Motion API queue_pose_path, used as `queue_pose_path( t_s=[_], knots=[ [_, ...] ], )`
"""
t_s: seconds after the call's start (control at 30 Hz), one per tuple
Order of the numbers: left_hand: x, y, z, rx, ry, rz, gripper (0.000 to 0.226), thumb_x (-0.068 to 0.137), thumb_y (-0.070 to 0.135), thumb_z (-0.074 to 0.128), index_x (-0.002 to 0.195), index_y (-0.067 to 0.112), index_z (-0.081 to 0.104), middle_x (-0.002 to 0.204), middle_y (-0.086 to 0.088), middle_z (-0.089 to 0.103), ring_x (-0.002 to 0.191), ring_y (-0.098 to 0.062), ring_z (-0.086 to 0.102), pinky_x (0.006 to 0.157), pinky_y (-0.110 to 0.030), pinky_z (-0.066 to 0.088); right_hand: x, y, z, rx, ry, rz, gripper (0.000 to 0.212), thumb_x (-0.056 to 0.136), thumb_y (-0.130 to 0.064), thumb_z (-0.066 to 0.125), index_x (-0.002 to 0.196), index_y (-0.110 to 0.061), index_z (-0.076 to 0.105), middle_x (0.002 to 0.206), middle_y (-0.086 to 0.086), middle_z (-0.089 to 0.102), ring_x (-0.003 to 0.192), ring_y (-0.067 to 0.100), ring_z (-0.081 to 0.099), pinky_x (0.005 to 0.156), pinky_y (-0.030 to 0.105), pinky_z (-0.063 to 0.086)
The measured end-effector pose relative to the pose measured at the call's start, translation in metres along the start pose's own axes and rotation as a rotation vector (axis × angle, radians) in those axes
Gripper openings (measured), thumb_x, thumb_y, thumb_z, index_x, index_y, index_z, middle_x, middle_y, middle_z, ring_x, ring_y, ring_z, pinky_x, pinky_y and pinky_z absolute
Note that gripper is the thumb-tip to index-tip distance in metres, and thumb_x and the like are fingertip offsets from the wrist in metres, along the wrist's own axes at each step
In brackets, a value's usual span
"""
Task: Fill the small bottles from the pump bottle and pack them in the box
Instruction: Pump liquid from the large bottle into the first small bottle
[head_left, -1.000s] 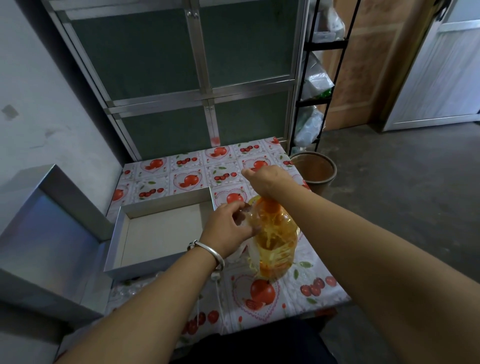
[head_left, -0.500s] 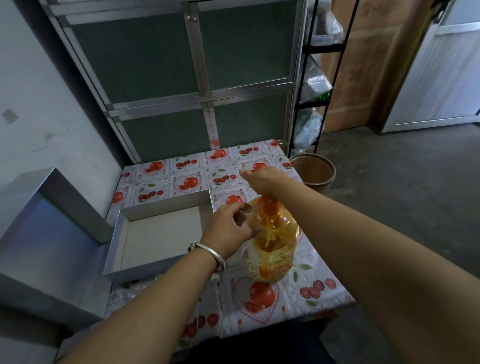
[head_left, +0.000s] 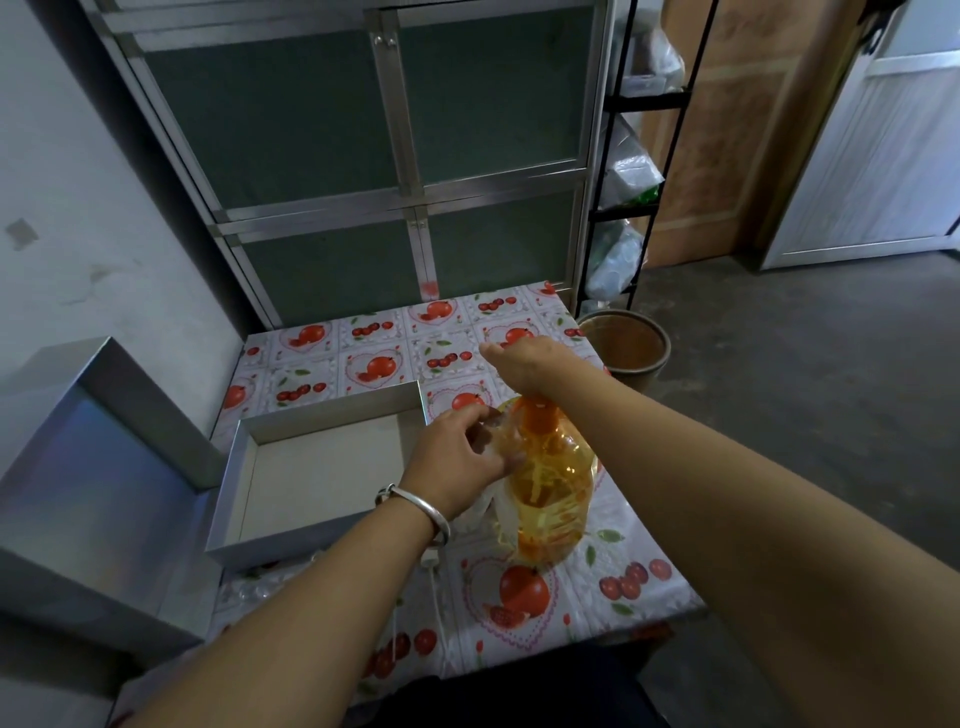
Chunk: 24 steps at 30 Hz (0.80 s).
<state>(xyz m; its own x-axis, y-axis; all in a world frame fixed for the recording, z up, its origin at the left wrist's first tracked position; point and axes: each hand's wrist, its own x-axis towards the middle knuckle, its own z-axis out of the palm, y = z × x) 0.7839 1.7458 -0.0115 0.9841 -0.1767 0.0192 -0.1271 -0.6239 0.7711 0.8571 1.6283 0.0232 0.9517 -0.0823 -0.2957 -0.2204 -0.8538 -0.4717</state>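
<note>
Right hand (head_left: 524, 364) lies flat on the orange pump head, fingers straight; pump bottle (head_left: 551, 486) stands on the table (head_left: 618, 582) beside the box (head_left: 311, 467). Left hand (head_left: 457, 457) pinches a small bottle (head_left: 501, 439) at the spout

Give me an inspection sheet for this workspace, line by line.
Surface: small table under a fruit-print cloth.
Job's things: orange pump bottle upright near the table's right side; open silver box to its left, nothing seen inside; small bottle, mostly hidden, held at the pump.
Clutter: box lid left of the table; clear items in front of the box, too blurred to tell.
Hands: left hand pinches the small bottle; right hand rests on the pump head.
Cables: white cord on the cloth.
Surroundings: cabinet, black rack, bin.
</note>
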Motion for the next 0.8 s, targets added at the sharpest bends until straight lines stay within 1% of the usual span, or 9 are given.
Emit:
queue_pose_path(
  t_s=[0.07,0.13,0.17,0.33,0.4,0.53,0.6,0.7,0.8],
  knots=[
    [0.0007,-0.0017,0.0012,0.012,0.003,0.007,0.041,0.070,0.029,0.078,0.106,0.017,0.061,0.099,-0.005,0.062,0.086,-0.019,0.057,0.066,-0.017,0.045,0.0003,0.0009,0.0037,-0.045,0.022,-0.029,0.045,0.103,-0.029,0.026,0.148,-0.025,0.024,0.138,0.016,0.044,0.122,0.033,0.048,0.097,0.042,0.047],
    [-0.0008,-0.0028,0.0024,0.013,0.001,0.005,0.039,0.070,0.029,0.078,0.104,0.017,0.061,0.098,-0.007,0.062,0.085,-0.019,0.057,0.066,-0.018,0.046,-0.0016,0.0022,0.0061,-0.061,0.035,-0.015,0.050,0.101,-0.044,0.025,0.138,-0.016,0.042,0.121,0.014,0.054,0.109,0.029,0.056,0.089,0.038,0.050],
    [-0.0013,-0.0031,0.0028,0.012,0.002,0.003,0.039,0.071,0.028,0.078,0.104,0.016,0.061,0.098,-0.007,0.062,0.084,-0.019,0.056,0.066,-0.018,0.045,-0.0044,0.0017,0.0059,-0.053,0.047,-0.008,0.056,0.100,-0.049,0.025,0.132,-0.010,0.048,0.119,0.014,0.055,0.109,0.029,0.056,0.089,0.037,0.049],
    [0.0002,0.0001,0.0013,0.011,0.004,-0.001,0.042,0.070,0.029,0.079,0.106,0.017,0.061,0.096,-0.005,0.062,0.078,-0.014,0.054,0.063,-0.017,0.044,0.0010,-0.0009,0.0034,-0.019,-0.034,0.009,0.064,0.098,-0.055,0.024,0.143,-0.010,0.033,0.147,0.015,0.037,0.133,0.034,0.037,0.107,0.044,0.034],
    [0.0011,0.0018,0.0007,-0.001,0.003,0.001,0.042,0.070,0.028,0.079,0.106,0.016,0.061,0.096,-0.005,0.062,0.077,-0.013,0.053,0.062,-0.016,0.043,0.0019,-0.0017,0.0027,-0.027,-0.038,0.015,0.066,0.097,-0.056,0.024,0.143,-0.009,0.033,0.148,0.015,0.036,0.134,0.034,0.036,0.108,0.044,0.032],
    [-0.0005,-0.0009,0.0030,0.010,0.004,-0.003,0.041,0.070,0.029,0.079,0.105,0.017,0.061,0.097,-0.006,0.062,0.081,-0.017,0.055,0.067,-0.023,0.047,-0.0036,0.0000,0.0046,-0.097,0.013,-0.023,0.056,0.101,-0.049,0.024,0.139,-0.012,0.041,0.135,0.015,0.049,0.119,0.032,0.051,0.098,0.041,0.046],
    [-0.0017,-0.0020,0.0034,-0.003,0.009,-0.012,0.039,0.070,0.030,0.078,0.103,0.018,0.062,0.097,-0.007,0.062,0.082,-0.018,0.056,0.069,-0.024,0.048,-0.0042,0.0012,0.0053,-0.104,0.031,-0.031,0.055,0.101,-0.049,0.024,0.136,-0.011,0.043,0.133,0.015,0.051,0.117,0.031,0.052,0.098,0.041,0.046],
    [-0.0024,0.0000,0.0028,-0.008,0.004,-0.016,0.039,0.070,0.030,0.079,0.103,0.017,0.062,0.097,-0.008,0.062,0.078,-0.016,0.054,0.066,-0.021,0.046,-0.0019,0.0002,0.0055,-0.061,-0.008,-0.002,0.065,0.097,-0.056,0.023,0.138,-0.009,0.040,0.142,0.015,0.044,0.128,0.034,0.044,0.104,0.045,0.038],
    [-0.0020,0.0022,0.0013,-0.003,0.001,-0.006,0.040,0.070,0.029,0.079,0.104,0.017,0.062,0.098,-0.008,0.063,0.082,-0.018,0.056,0.065,-0.020,0.046,0.0017,-0.0011,0.0028,-0.002,-0.051,0.032,0.069,0.096,-0.059,0.023,0.143,-0.009,0.033,0.150,0.015,0.033,0.137,0.035,0.033,0.110,0.046,0.028]
  ],
)
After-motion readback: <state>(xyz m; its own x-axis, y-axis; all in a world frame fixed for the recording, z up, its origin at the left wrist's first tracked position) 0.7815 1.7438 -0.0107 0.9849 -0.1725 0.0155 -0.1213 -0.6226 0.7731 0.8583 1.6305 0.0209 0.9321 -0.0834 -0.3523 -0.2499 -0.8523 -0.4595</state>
